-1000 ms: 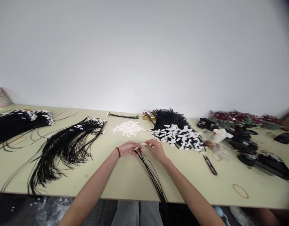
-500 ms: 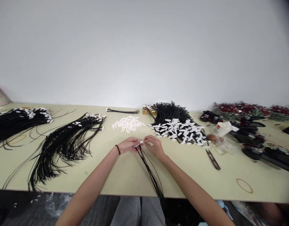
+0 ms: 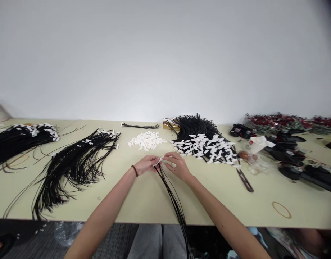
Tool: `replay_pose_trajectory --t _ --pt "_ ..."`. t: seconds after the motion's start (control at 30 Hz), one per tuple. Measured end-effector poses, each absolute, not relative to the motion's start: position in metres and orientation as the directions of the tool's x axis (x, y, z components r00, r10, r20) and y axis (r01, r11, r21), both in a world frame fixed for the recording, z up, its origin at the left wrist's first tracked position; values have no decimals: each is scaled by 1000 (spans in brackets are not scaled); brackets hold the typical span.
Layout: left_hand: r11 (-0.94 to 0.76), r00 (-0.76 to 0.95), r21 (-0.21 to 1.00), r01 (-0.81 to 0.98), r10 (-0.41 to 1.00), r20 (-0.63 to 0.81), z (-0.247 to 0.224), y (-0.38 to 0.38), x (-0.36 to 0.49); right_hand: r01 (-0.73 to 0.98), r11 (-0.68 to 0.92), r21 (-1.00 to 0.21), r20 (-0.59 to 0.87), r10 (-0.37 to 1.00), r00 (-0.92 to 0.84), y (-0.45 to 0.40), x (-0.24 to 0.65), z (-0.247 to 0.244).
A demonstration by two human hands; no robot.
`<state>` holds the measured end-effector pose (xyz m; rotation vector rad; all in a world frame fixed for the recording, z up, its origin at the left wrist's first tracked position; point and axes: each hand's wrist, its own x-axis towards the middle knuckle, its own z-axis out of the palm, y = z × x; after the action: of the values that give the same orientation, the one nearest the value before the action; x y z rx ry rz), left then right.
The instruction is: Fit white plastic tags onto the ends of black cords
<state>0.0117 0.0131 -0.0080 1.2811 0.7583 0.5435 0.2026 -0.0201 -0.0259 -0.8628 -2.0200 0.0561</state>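
Note:
Both hands meet over the middle of the table at a small white connector (image 3: 161, 159). My left hand (image 3: 146, 164) is closed on the connector end of a bundle of black wires (image 3: 171, 196), which hangs down over the table's front edge. The fingertips of my right hand (image 3: 178, 165) pinch the other side of the white connector. Just beyond my hands lies a pile of loose white connectors (image 3: 146, 140). To the right of it is a heap of black wires with white connectors (image 3: 207, 147).
Two bunches of black wires (image 3: 79, 158) with white ends lie at left. At right are thread snips (image 3: 245, 180), a rubber band (image 3: 281, 209), a paper cup (image 3: 255, 144), black devices (image 3: 303, 169) and red-and-green wire bundles (image 3: 279, 122). One wire set (image 3: 140, 126) lies near the wall.
My right fingertips have moved slightly up and left, closer against the left fingers at the connector. The hanging wires have shifted a little. The view has tilted slightly.

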Motion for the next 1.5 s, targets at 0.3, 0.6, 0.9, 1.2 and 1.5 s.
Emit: replay_pose_trajectory --t 0.3,0.6,0.9,1.2,1.5 --pt "269 634 963 8 744 -212 -1 8 14 602 787 -134 715 497 -491 -26 198 -25" --pt "405 622 901 -154 748 -230 -7 6 19 636 770 -47 756 444 -481 -28 195 -27" --pt "428 606 853 -298 775 -177 -15 5 28 691 704 164 816 297 -496 -26 196 -26" --pt "457 602 819 -347 778 -180 -20 2 33 688 687 233 824 235 -515 -28 198 -23" --pt "442 594 825 -353 787 -167 -14 3 29 482 845 -231 852 415 -320 -42 193 -4"
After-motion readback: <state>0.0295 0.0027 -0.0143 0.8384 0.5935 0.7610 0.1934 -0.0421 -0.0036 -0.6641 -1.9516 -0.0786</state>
